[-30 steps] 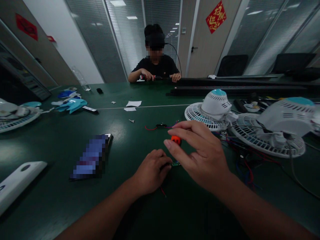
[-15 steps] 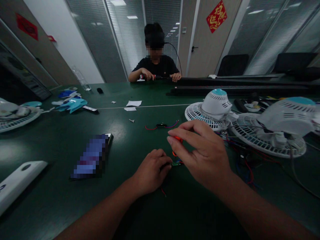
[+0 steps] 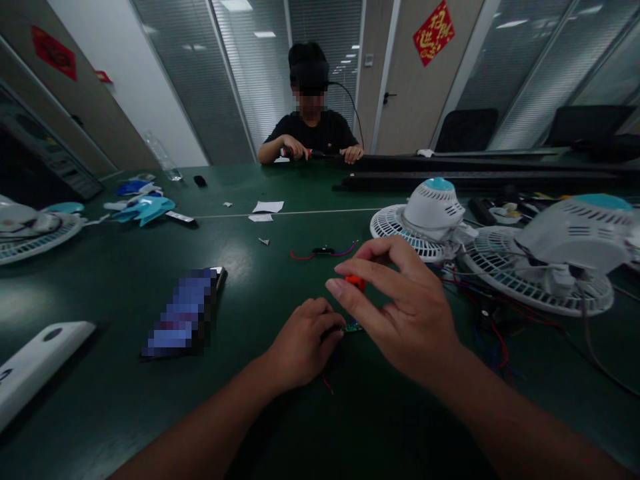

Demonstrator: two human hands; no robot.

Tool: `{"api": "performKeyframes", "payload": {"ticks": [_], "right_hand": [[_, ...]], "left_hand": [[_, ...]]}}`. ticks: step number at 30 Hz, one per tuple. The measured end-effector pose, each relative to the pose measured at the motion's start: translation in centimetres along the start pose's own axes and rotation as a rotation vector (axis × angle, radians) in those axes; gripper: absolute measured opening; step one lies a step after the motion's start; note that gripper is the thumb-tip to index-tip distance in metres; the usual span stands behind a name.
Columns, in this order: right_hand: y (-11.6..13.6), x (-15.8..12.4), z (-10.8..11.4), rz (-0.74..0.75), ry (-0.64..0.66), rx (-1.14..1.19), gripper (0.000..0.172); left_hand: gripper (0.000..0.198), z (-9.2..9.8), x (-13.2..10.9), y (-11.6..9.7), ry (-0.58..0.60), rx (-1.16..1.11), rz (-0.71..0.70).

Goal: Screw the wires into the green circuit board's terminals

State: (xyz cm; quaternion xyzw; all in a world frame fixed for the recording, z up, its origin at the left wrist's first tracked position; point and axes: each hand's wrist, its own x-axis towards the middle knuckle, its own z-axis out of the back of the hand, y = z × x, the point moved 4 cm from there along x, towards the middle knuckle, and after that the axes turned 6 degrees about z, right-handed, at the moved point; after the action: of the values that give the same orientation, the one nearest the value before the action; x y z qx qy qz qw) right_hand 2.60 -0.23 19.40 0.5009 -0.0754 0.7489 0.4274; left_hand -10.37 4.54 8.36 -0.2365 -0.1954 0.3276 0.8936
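1 left hand [image 3: 306, 343], 1 right hand [image 3: 417, 301] counted. 1 orange piece [image 3: 355, 282], 1 green circuit board [image 3: 353, 327], 1 black wired module [image 3: 323, 251] seen. 1 phone [image 3: 185, 313], 1 clear bottle [image 3: 163, 156] noted. 3 white fan units [image 3: 433, 212], 1 co-worker [image 3: 315, 131] shown.

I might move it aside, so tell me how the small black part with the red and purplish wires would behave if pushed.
The black part looks small and slim, so it is probably light. Its thin red wire and purplish wire curve loosely, so they would likely flex. It lies low on the table, so tipping seems unlikely.
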Motion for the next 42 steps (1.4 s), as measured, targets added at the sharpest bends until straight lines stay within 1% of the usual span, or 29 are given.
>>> {"api": "performKeyframes", "payload": {"ticks": [4,9,13,19,22,29,34,42], "right_hand": [[-0.21,-0.05,-0.23,-0.005,0.001,-0.007,0.014],[-0.09,-0.1,-0.15,0.001,0.012,-0.026,0.014],[0.02,-0.03,0.07,0.005,0.01,-0.027,0.016],[0.22,0.12,0.12,0.041,0.012,-0.018,0.018],[0.39,0.11,0.16,0.03,0.018,-0.017,0.022],[0.51,0.34,0.27,0.013,0.015,-0.011,0.01],[0.49,0.31,0.29,0.008,0.02,0.003,0.01],[0.5,0.34,0.36,0.024,0.006,0.0,0.011]], "left_hand": [[0.015,0.01,0.0,0.02,0.008,0.012,0.009],[0.016,0.02,0.01,-0.06,0.006,0.01,0.01],[0.018,-0.04,0.01,-0.04,0.01,0.015,0.018],[0.014,0.09,0.11,-0.25,0.016,0.005,0.015],[0.013,0.28,0.11,-0.41,0.01,-0.012,0.006],[0.018,0.23,-0.01,-0.27,0.016,-0.018,0.007],[0.017,0.08,0.04,-0.14,0.0,-0.021,0.009],[0.016,0.26,-0.02,-0.29,0.009,-0.019,0.006]]}}
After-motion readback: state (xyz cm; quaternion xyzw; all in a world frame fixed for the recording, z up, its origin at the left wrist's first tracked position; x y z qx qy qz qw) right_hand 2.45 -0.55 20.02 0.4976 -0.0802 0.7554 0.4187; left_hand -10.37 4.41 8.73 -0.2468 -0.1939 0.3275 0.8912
